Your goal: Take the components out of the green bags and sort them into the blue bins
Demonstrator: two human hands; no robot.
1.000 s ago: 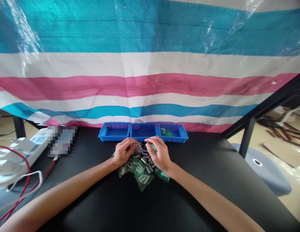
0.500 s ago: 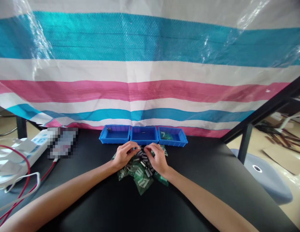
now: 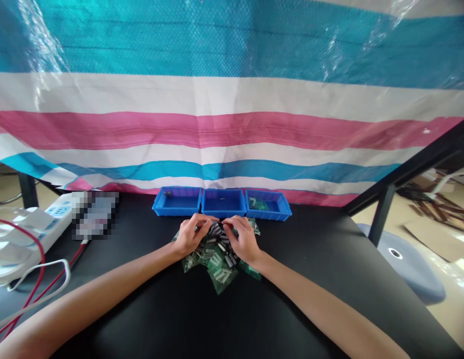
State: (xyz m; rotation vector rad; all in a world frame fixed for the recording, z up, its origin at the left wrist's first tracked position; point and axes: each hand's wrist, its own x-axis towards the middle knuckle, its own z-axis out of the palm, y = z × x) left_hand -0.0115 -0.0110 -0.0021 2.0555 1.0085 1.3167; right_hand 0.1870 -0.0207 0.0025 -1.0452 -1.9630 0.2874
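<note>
Three bins (image 3: 268,215) are lined up at back of table (image 3: 322,244), sheet (image 3: 217,129) hung behind. Loose parts (image 3: 219,234) are heaped in front of middle bin (image 3: 223,213), flanked by left hand (image 3: 189,237) and right hand (image 3: 245,239); small bags (image 3: 221,276) are spread around them. Power strip (image 3: 63,209) is placed far left on table, stool (image 3: 411,274) off table's right side.

A striped sheet (image 3: 217,94) spans twelve o'clock; a black table (image 3: 160,311) fills six. Bright, pale floor (image 3: 454,314) shows at four o'clock, a black bar (image 3: 411,167) at three.
</note>
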